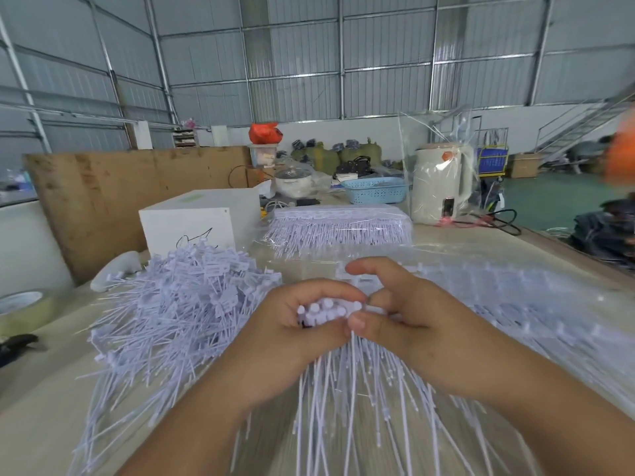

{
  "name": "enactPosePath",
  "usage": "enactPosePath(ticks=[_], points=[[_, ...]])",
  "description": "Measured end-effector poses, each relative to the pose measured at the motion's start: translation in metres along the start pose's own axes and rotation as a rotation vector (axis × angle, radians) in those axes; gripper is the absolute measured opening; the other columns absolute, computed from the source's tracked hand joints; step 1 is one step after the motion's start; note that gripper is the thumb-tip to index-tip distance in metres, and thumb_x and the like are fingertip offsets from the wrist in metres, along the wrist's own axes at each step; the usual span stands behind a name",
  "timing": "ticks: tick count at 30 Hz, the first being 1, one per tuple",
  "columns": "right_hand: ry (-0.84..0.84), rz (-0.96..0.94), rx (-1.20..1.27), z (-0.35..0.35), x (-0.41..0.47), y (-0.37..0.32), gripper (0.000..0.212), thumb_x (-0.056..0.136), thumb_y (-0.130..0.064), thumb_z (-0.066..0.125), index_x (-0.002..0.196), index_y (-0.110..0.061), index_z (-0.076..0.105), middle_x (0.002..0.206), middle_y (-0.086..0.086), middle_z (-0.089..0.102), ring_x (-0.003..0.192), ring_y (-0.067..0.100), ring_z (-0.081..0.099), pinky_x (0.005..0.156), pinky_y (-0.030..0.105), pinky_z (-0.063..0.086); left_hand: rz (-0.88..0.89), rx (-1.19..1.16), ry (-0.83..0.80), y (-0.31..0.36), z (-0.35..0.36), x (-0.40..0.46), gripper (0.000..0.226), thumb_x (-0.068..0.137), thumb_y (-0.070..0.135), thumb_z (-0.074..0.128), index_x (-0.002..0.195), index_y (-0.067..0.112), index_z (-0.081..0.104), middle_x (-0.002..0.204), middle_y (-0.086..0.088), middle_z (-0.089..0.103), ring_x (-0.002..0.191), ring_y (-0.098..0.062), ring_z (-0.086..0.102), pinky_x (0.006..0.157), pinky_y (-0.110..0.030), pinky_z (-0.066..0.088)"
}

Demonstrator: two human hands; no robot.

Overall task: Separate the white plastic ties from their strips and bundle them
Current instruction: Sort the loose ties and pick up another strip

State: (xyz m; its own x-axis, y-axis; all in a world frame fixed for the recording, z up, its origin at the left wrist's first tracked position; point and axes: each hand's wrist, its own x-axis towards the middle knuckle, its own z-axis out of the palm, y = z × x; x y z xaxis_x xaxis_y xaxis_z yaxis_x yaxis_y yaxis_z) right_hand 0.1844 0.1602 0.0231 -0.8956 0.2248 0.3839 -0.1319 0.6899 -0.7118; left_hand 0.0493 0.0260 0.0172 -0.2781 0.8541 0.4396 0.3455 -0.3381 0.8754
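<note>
Head view: left hand (292, 324) clamps a bunch of white ties (324, 312) by the heads, tails fanning down toward the camera. Right hand (398, 314) pinches a tie at the bunch's right edge. Risk: tails splay wide, so a loose grip could let ties slide out onto the surface (41, 407). Left of the bunch, a loose heap (178, 304); beyond it, uncut strips (338, 228).
</note>
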Motion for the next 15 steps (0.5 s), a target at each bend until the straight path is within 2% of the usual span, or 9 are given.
enactPosePath(ticks=[3, 6, 8, 9, 10, 12, 15], points=[[-0.04, 0.009, 0.024, -0.0011, -0.0012, -0.0025, 0.035, 0.086, -0.047, 0.059, 0.118, -0.051, 0.045, 0.085, 0.011, 0.067, 0.079, 0.038, 0.061, 0.071, 0.053, 0.048, -0.046, -0.038, -0.108, 0.0023, -0.0032, -0.0026, 0.025, 0.073, 0.01, 0.073, 0.095, 0.022, 0.076, 0.09, 0.006, 0.074, 0.071, -0.003, 0.063, 0.06, -0.015, 0.048], [-0.059, 0.035, 0.036, -0.0021, -0.0016, -0.0025, 0.027, 0.082, -0.052, 0.061, 0.108, -0.045, 0.055, 0.085, 0.02, 0.065, 0.072, 0.038, 0.056, 0.063, 0.046, 0.042, -0.085, -0.029, -0.124, 0.0018, -0.0056, -0.002, 0.025, 0.067, 0.017, 0.069, 0.091, 0.02, 0.076, 0.074, 0.006, 0.066, 0.06, -0.005, 0.054, 0.052, -0.018, 0.044], [-0.026, 0.044, -0.014, -0.0035, -0.001, -0.0017, 0.026, 0.084, -0.057, 0.063, 0.094, -0.034, 0.063, 0.071, 0.006, 0.065, 0.061, 0.028, 0.054, 0.058, 0.041, 0.04, -0.099, -0.025, -0.107, 0.002, -0.0059, -0.0007, 0.024, 0.068, 0.01, 0.07, 0.09, 0.016, 0.076, 0.07, 0.004, 0.064, 0.057, -0.007, 0.053, 0.051, -0.019, 0.044], [0.003, 0.052, -0.074, -0.0039, -0.001, -0.0016, 0.035, 0.083, -0.062, 0.06, 0.084, -0.027, 0.063, 0.061, -0.003, 0.059, 0.052, 0.016, 0.049, 0.054, 0.036, 0.036, -0.099, -0.024, -0.091, 0.0024, -0.0059, -0.0003, 0.022, 0.071, 0.007, 0.069, 0.09, 0.015, 0.075, 0.069, 0.004, 0.064, 0.057, -0.007, 0.053, 0.051, -0.019, 0.044], [0.023, 0.07, -0.145, -0.004, -0.0011, -0.0019, 0.048, 0.08, -0.068, 0.054, 0.075, -0.021, 0.061, 0.054, -0.006, 0.05, 0.047, 0.009, 0.042, 0.052, 0.032, 0.033, -0.093, -0.028, -0.07, 0.0025, -0.0057, 0.0001, 0.02, 0.073, 0.005, 0.067, 0.09, 0.014, 0.075, 0.068, 0.004, 0.064, 0.056, -0.007, 0.054, 0.052, -0.018, 0.044], [0.033, 0.113, -0.239, -0.0045, -0.0013, -0.0022, 0.063, 0.076, -0.075, 0.044, 0.064, -0.014, 0.052, 0.05, -0.004, 0.042, 0.045, 0.008, 0.036, 0.051, 0.029, 0.03, -0.075, -0.035, -0.024, 0.0034, -0.0047, 0.0001, 0.019, 0.075, 0.007, 0.065, 0.088, 0.016, 0.076, 0.068, 0.004, 0.065, 0.056, -0.007, 0.054, 0.053, -0.017, 0.045], [-0.005, 0.131, -0.204, -0.0105, -0.0018, -0.0041, 0.05, 0.087, -0.061, 0.049, 0.068, -0.016, 0.054, 0.049, -0.008, 0.041, 0.045, 0.006, 0.035, 0.051, 0.026, 0.029, -0.065, -0.01, 0.023, 0.0035, -0.0035, 0.0001, 0.022, 0.072, 0.008, 0.064, 0.085, 0.02, 0.077, 0.066, 0.002, 0.065, 0.055, -0.007, 0.054, 0.052, -0.017, 0.045]])
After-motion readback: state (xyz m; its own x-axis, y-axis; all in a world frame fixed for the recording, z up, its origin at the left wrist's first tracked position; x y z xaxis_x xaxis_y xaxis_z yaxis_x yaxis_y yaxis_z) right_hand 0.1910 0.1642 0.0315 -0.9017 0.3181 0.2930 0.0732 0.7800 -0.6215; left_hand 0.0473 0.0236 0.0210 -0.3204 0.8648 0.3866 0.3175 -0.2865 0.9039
